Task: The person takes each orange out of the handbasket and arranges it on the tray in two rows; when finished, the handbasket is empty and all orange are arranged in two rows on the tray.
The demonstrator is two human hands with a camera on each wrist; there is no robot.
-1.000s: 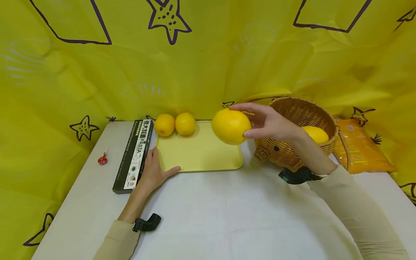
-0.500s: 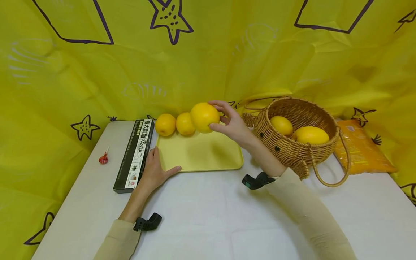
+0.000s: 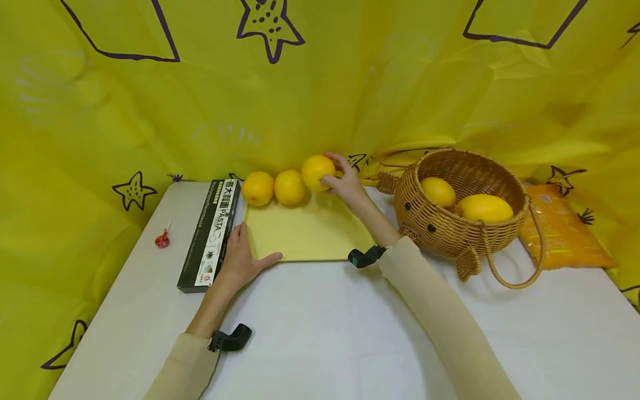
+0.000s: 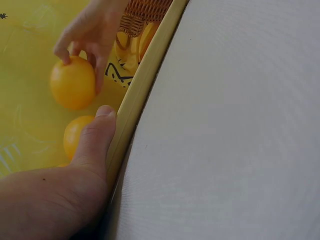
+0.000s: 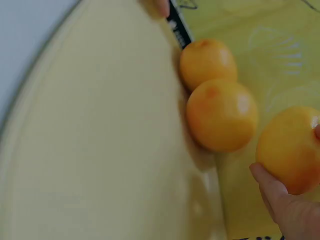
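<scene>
In the head view my right hand (image 3: 347,182) holds an orange (image 3: 317,173) between thumb and fingers, at the back edge of the pale yellow tray (image 3: 305,239). Two more oranges sit side by side at the tray's back left, one in the corner (image 3: 257,189) and one in the middle (image 3: 290,188), close beside the held one. In the right wrist view the held orange (image 5: 290,150) shows a gap from its neighbour (image 5: 222,115). My left hand (image 3: 243,264) rests at the tray's front left corner, fingers along the side and thumb (image 4: 97,137) stretched along the front rim.
A black and white pasta box (image 3: 210,236) lies left of the tray, with a red lollipop (image 3: 162,240) beyond it. To the right, a wicker pig basket (image 3: 450,239) holds two yellow fruits, one rounder (image 3: 438,191), one longer (image 3: 485,209). An orange packet (image 3: 565,228) lies behind it.
My right hand has carried the orange left and away from me, from near the basket to beside the two oranges at the tray's back. The left hand has stayed at the tray's corner.
</scene>
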